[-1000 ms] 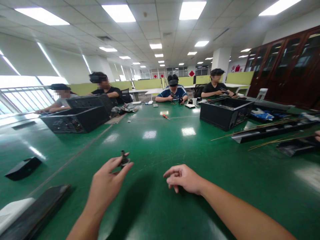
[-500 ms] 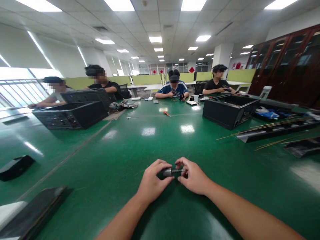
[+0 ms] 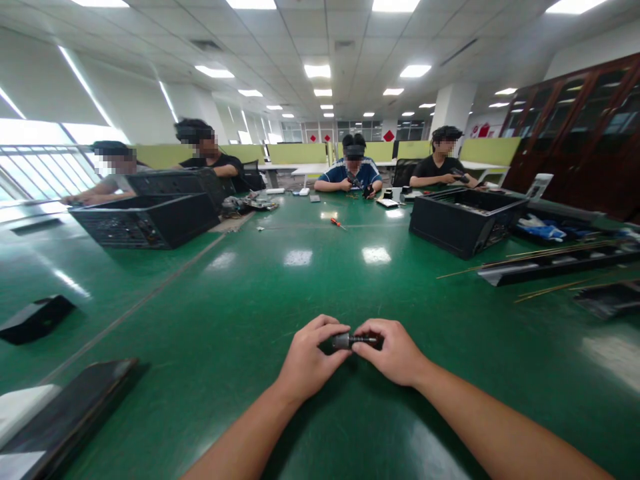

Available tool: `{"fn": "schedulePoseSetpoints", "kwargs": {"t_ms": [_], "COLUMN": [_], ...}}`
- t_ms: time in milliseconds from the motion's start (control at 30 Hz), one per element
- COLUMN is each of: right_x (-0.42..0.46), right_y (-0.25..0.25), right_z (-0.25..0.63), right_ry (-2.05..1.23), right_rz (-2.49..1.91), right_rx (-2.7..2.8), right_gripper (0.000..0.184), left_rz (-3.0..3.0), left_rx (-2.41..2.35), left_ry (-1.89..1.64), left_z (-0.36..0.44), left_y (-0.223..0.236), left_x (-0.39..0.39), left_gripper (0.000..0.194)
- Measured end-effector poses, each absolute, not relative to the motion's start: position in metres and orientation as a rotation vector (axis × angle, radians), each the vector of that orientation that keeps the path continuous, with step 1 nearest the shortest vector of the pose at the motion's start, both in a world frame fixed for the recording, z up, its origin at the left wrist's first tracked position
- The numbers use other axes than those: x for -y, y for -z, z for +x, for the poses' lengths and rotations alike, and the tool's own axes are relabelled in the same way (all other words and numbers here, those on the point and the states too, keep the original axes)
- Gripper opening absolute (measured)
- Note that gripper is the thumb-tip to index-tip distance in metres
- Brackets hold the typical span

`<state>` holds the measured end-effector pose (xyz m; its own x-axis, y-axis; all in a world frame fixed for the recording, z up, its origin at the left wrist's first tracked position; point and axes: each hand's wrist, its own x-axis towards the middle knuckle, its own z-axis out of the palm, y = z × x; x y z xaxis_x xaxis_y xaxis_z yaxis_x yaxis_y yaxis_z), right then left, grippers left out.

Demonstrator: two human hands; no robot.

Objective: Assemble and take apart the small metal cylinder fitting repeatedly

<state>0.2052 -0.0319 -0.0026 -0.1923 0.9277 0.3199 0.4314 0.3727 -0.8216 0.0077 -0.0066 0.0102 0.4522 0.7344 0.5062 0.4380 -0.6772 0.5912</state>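
The left hand (image 3: 306, 363) grips with curled fingers (image 3: 334, 329) and thumb (image 3: 340, 361). Just beside the left hand, the right hand (image 3: 397, 353) pinches. The 2 bare forearms (image 3: 255, 433) slant inward toward the left hand.

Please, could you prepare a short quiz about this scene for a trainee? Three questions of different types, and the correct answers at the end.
1. True or false: the left hand holds the wider end of the metal part.

2. Where is the orange-red screwdriver?
A) In the right hand
B) On the green tabletop
C) Under the left hand

3. Fill in the missing word: the right hand is at the part's thin ____.

Key: 1. True. 2. B. 3. Shaft.
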Motion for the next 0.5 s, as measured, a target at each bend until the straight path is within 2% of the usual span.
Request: {"fn": "schedulePoseSetpoints", "kwargs": {"t_ms": [267, 500], "right_x": [0.0318, 0.0331], "right_y": [0.0008, -0.0016], "right_z": [0.2049, 0.2043], "right_ry": [-0.767, -0.742], "right_rz": [-1.202, -1.198], "right_rx": [1.792, 1.769], "right_gripper": [0.023, 0.011], "left_rz": [2.345, 2.357], "left_rx": [-1.016, -1.041], "left_ry": [-1.105, -1.082], "left_z": [0.0064, 0.0045], "left_y": [-0.0106, -0.0081], "left_x": [0.0063, 0.0051], "left_gripper": [0.028, 0.028]}}
